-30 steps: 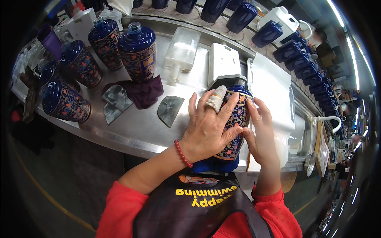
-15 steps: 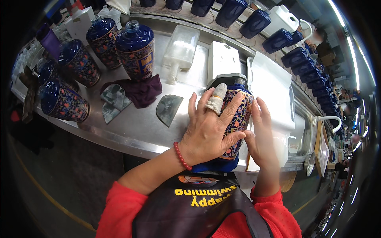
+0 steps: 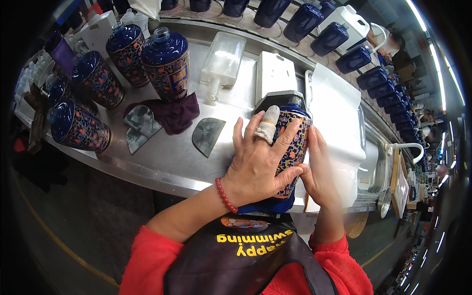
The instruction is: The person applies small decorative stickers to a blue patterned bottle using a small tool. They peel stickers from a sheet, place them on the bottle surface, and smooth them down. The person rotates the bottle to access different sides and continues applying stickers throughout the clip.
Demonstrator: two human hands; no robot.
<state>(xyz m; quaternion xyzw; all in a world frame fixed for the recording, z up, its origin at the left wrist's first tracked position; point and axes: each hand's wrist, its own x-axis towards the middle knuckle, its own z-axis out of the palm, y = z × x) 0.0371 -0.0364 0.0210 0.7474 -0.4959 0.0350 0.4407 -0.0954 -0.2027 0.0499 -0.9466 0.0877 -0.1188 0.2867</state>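
Observation:
A dark blue glass bottle (image 3: 293, 142) with a colourful floral pattern leans back in front of me, its neck pointing away. My left hand (image 3: 260, 164) lies across its left side and face, open, fingers spread. A greyish-white finger cover (image 3: 268, 124) with a yellow band sits on one of its fingers. Along the bottle's right side rests my right hand (image 3: 319, 169), open, fingers stretched out and slightly blurred, with its thumb near the left thumb. Behind the bottle's top is a black angular support (image 3: 281, 97). Blue cloth (image 3: 275, 204) shows under its near end.
Patterned bottles (image 3: 167, 64) stand at the left of the metal table (image 3: 162, 169). Nearer are a purple cloth (image 3: 179, 115) and dark curved plates (image 3: 208, 136). A clear bottle (image 3: 223, 59), white block (image 3: 275, 73) and white sheet (image 3: 337, 118) lie beyond. Plain blue bottles (image 3: 271, 12) line the conveyor.
My right hand has shifted slightly left and down, closer against the bottle's side. The plain blue bottles on the conveyor have moved along. My left hand has hardly moved.

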